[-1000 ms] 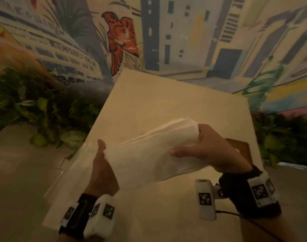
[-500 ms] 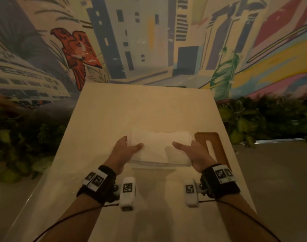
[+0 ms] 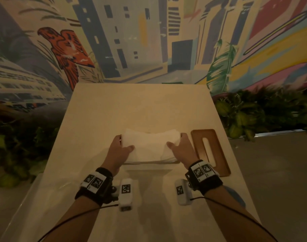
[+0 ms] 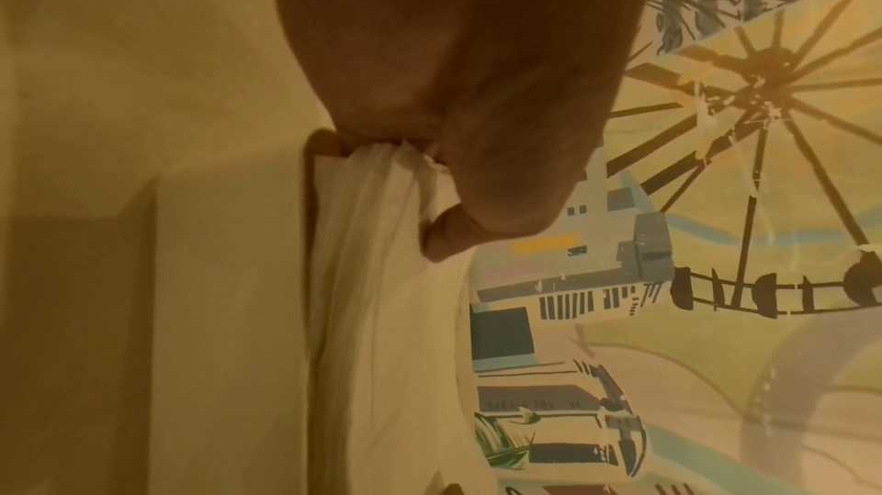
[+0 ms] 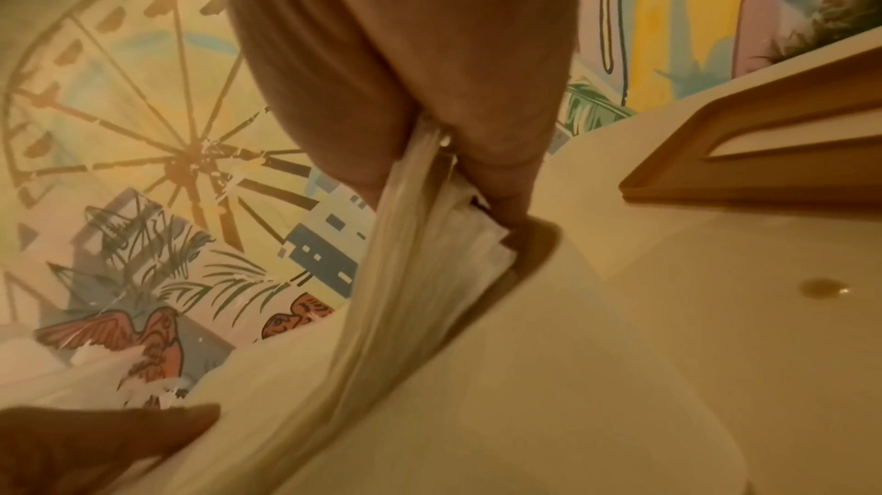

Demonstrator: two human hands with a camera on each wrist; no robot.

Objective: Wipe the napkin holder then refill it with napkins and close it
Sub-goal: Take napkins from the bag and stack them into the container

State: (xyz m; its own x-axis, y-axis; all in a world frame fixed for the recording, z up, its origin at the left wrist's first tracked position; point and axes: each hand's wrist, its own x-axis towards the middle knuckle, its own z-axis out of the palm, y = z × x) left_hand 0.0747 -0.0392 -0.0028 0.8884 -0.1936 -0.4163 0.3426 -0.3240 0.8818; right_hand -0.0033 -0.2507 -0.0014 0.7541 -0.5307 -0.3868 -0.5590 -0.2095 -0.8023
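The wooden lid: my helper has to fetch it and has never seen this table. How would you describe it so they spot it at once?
Look at the pale table in front of the city mural. The wooden lid lies flat near its right edge, just right of the right hand holding the white napkin stack. It is the only brown piece, with a long slot down its middle.

The right hand (image 5: 420,62) comes down from 12 o'clock and pinches the end of the napkin stack (image 5: 415,277), thumb on one side and fingers (image 5: 506,182) on the other. The stack sits in the holder (image 5: 549,371), whose cream wall curves below it toward 5 o'clock. At 2 o'clock the wooden lid (image 5: 744,148) lies flat on the table (image 5: 716,239), apart from the holder. A small brown spot (image 5: 823,288) is on the table at 3 o'clock. At 8 o'clock the left hand (image 5: 95,443) touches the napkins. The mural (image 5: 143,126) fills the background.
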